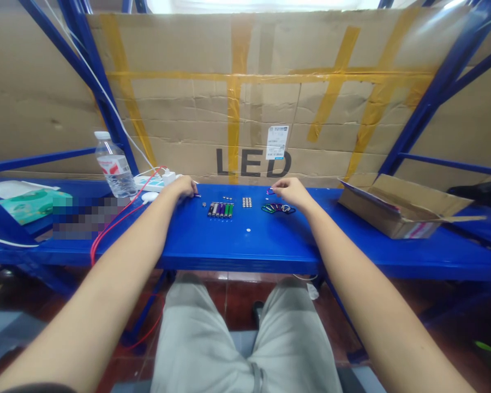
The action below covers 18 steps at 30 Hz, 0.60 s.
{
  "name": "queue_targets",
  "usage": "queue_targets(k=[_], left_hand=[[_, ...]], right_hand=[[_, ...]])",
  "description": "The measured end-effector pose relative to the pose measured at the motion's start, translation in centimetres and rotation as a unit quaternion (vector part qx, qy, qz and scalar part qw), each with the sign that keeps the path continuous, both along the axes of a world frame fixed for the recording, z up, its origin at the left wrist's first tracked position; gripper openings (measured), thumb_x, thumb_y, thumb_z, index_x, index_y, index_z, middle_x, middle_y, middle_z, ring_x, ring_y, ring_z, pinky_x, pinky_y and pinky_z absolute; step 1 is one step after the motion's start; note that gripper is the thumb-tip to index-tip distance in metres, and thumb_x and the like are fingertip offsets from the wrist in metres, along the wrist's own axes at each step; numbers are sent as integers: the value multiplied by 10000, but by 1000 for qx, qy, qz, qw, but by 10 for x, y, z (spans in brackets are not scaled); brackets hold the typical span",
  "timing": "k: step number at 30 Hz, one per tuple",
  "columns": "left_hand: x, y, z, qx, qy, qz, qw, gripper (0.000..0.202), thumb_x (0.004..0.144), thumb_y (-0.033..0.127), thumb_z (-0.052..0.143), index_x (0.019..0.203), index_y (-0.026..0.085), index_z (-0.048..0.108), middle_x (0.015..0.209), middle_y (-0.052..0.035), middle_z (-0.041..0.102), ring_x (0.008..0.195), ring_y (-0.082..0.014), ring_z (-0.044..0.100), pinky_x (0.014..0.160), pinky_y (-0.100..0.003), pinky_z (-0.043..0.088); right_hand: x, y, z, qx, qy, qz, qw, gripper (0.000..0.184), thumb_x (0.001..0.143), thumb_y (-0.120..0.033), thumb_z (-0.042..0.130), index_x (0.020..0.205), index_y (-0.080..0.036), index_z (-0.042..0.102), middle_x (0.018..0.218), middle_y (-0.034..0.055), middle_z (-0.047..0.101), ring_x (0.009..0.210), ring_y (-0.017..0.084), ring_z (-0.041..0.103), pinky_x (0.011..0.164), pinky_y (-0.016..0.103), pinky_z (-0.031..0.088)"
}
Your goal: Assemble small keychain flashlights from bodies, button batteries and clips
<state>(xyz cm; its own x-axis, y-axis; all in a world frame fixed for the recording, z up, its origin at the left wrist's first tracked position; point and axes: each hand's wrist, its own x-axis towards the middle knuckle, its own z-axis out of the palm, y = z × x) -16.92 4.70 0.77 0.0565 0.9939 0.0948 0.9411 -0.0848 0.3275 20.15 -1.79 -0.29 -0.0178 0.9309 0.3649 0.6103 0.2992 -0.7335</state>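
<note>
My left hand (184, 187) is at the back left of the blue table, closed around a small dark piece (197, 195), mostly hidden by the fingers. Towards the back right, my right hand (291, 191) pinches a purple carabiner (269, 191). Just below that hand, several coloured carabiners (277, 208) lie in a fanned row. Between the hands is a row of small coloured metal tubes (221, 210), black, silver, purple and green. Button cells (247, 202) sit in a neat block to their right. Tiny metal parts (227, 198) lie behind the tubes.
An open cardboard box (388, 210) stands on the right. At left are a water bottle (114, 166), a power strip (147, 183), red cables (114, 221) and a green tissue pack (35, 203). A large cardboard panel (188, 120) rises behind the blue table (229, 245).
</note>
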Motion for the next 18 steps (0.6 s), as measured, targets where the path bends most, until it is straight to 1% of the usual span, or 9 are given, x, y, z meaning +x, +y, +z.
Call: queue_targets(k=[3,5,7,8,9,11,13,15,18], left_hand=[[-15,-19,8,-80,-12,-43,996,176,454,85,731,559,226,727,682,-39,746,675,-214,668,723,-305,535],[-20,-38,9,-112,-11,-47,993,187,483,113,703,619,231,756,712,-38,757,691,-221,678,705,-296,539],[-23,-61,5,-98,-11,-41,994,173,530,168,686,666,232,772,742,-31,767,735,-223,697,729,-278,545],[-24,-73,2,-81,-19,-51,995,173,561,202,677,698,231,779,785,-26,775,768,-219,706,755,-267,546],[-25,-85,-2,-61,-35,-66,995,203,600,240,659,757,229,787,833,-25,782,789,-213,711,768,-264,548],[-25,-104,-10,-41,-68,-77,994,316,642,269,628,909,210,787,915,-36,786,793,-206,713,763,-268,552],[-24,-116,-16,-14,-102,-67,992,409,657,279,637,1039,190,754,991,-50,781,834,-206,716,767,-266,552],[-22,-121,-17,-6,-101,-32,994,457,683,302,658,1114,162,718,959,-67,779,822,-213,717,740,-271,547],[-15,-121,-14,-3,-29,24,999,406,713,333,699,1071,144,725,868,-76,772,799,-232,711,684,-272,518]], right_hand=[[0,0,0,2,2,3,1000,77,806,-148,675,801,-122,747,701,70,695,685,172,621,678,297,480],[0,-1,1,3,3,5,1000,79,807,-154,676,803,-122,748,699,69,692,684,172,619,687,301,481],[0,-2,2,2,2,5,1000,82,807,-160,678,808,-120,750,697,66,688,679,168,613,695,303,479],[-1,-2,2,-1,2,4,1000,84,807,-163,679,812,-119,750,696,64,687,674,164,609,696,302,477],[-1,-3,3,-3,2,4,1000,85,806,-165,680,814,-119,751,698,62,687,667,160,604,696,301,476],[-2,-3,3,-9,1,6,1000,88,803,-168,681,816,-118,752,704,61,691,658,153,597,692,297,473],[-2,-3,3,-11,-1,8,1000,92,802,-169,679,817,-114,752,710,65,695,661,153,598,685,293,469],[-2,-3,3,-10,-3,8,1000,95,802,-170,679,821,-112,752,709,66,694,668,156,602,682,292,468],[-1,-2,2,-6,-4,8,1000,93,798,-173,687,823,-111,752,695,60,687,658,153,598,683,291,468]])
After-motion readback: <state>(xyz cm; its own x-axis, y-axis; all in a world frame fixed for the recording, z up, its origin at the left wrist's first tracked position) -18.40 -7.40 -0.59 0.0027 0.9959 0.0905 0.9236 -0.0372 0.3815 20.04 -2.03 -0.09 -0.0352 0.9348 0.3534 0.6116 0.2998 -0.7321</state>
